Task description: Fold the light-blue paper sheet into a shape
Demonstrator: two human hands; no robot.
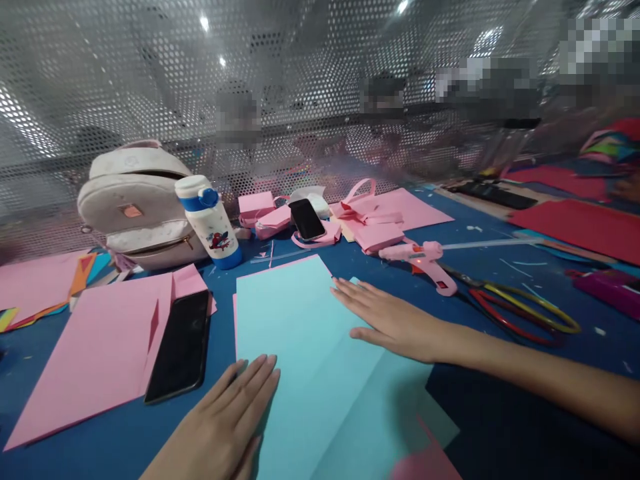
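Note:
A sheet of light blue paper (pixel 300 340) lies in front of me on the blue table, with edges of pink paper showing beneath it. My left hand (pixel 225 413) lies flat along its left edge, fingers stretched forward. On the right side of the sheet rests my right hand (pixel 390 317), palm down with its fingers extended. Neither hand grips anything. Just beyond my right hand is a pink glue gun (pixel 423 261) with a clear glue stick in its back. Scissors (pixel 525 310) with red and yellow handles lie to the right of it.
Pink paper (pixel 107 333) and a black phone (pixel 183 347) lie at left. A white backpack (pixel 143 200) and a bottle (pixel 213 227) stand behind. Folded pink paper pieces (pixel 273 220) and a smaller phone (pixel 307 219) lie before a perforated metal screen (pixel 310 87). Red paper (pixel 585 227) lies at right.

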